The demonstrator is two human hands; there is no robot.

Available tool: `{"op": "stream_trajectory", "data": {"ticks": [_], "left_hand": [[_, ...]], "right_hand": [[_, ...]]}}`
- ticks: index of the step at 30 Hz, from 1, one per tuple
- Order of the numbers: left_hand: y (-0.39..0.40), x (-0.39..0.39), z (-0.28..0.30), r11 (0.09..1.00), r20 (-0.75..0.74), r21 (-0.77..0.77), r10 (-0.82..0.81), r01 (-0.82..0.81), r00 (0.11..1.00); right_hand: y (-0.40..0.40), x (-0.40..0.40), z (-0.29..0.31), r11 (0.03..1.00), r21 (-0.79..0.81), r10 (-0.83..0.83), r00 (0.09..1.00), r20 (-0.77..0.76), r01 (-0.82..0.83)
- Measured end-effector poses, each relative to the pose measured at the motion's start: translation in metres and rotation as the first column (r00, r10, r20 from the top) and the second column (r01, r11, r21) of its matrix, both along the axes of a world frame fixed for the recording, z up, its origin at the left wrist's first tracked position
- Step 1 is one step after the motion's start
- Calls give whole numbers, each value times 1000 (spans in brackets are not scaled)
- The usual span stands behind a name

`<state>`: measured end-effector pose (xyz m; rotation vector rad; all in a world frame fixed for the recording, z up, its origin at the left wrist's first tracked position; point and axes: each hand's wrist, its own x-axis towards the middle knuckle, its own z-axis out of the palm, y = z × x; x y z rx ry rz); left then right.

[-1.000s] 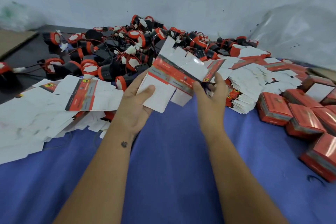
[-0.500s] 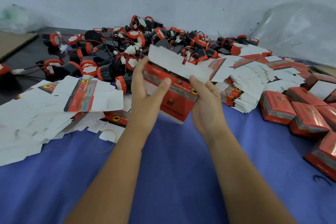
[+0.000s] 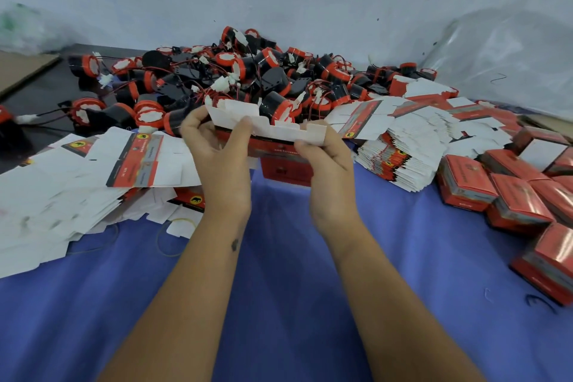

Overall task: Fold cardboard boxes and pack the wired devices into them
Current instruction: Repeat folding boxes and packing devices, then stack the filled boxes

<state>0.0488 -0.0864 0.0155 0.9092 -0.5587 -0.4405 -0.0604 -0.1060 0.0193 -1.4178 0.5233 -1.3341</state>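
- The left hand (image 3: 221, 149) is holding the left end of a red and white cardboard box (image 3: 273, 146), with its thumb and fingers pinching the card.
- The right hand (image 3: 325, 161) is pinching the right end of the same box, with its fingers curled on the white flaps.
- The box is being held up in the air over the blue cloth (image 3: 279, 288), just in front of the pile of wired devices (image 3: 248, 80).
- The box is looking half opened, with the white flaps sticking up.
- To do this step well, both hands should be squeezing the sides gently so the box is popping into a square shape.
- Pushing too hard could be bending the thin card.
- Flat boxes (image 3: 93, 170) are lying on the left, and finished red boxes (image 3: 511, 195) on the right.
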Motion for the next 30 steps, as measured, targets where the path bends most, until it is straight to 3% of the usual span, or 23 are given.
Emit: {"op": "stream_trajectory", "data": {"ticks": [3,8,13,16,19,21,24,30], "left_hand": [[-2,-1,0,994,-7,57,-97,97,995],[2,1,-1,982,124,6,-188,189,974],[7,-4,-6,945,306,49,-323,324,896],[10,-7,-9,927,382,84,-369,366,847],[9,-9,-8,949,508,176,-316,263,801],[7,-9,-7,952,521,188,-306,242,797],[5,-8,-11,944,500,218,-324,246,803],[4,-4,-13,920,315,154,-392,361,864]], "right_hand": [[-3,-6,-2,1000,-24,8,999,47,-7],[-6,-9,-11,995,-68,70,997,-19,-72],[-5,-6,-14,987,-75,138,989,-58,-143],[-10,-6,-15,997,0,80,996,-42,-81],[-17,-8,-15,998,49,-41,999,-30,42],[-21,-13,-14,995,73,-70,997,-20,71],[-25,-22,-11,978,191,71,996,51,-79],[-27,-21,-15,942,223,257,966,-2,-250]]}}
